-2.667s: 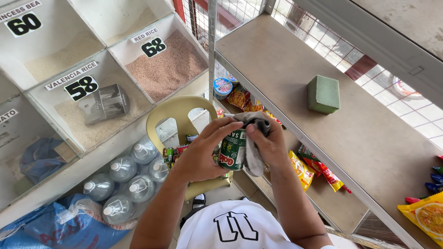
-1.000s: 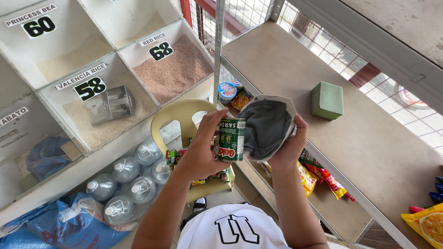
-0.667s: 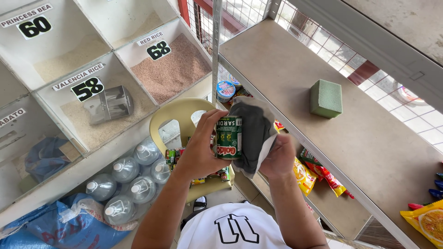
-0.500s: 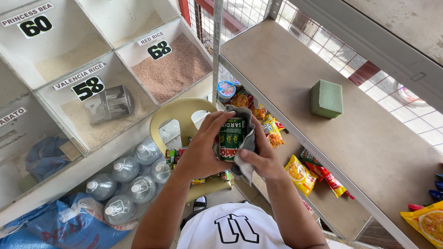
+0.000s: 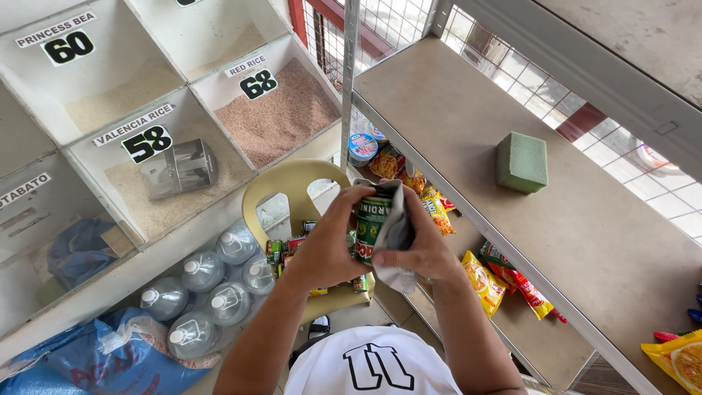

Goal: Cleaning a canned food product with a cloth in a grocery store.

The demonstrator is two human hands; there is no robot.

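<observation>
My left hand (image 5: pixel 326 245) grips a green and red tin can (image 5: pixel 373 223) in front of me, above a tan plastic chair (image 5: pixel 292 192). My right hand (image 5: pixel 420 245) presses a grey cloth (image 5: pixel 395 235) against the can's right side and top. The cloth wraps over part of the can and hangs below my fingers. Several more small cans (image 5: pixel 275 251) stand on the chair seat under my hands.
White bins of grain (image 5: pixel 274 117) with a metal scoop (image 5: pixel 183 168) fill the left. Clear water jugs (image 5: pixel 212 285) and a blue sack (image 5: pixel 95 358) sit below. A brown metal shelf (image 5: pixel 585 241) on the right holds a green foam block (image 5: pixel 521 162); snack packets (image 5: pixel 504 281) lie on the lower shelf.
The cloth was held open and spread beside the can; my right hand has since folded it down over the can and both hands have dropped slightly lower.
</observation>
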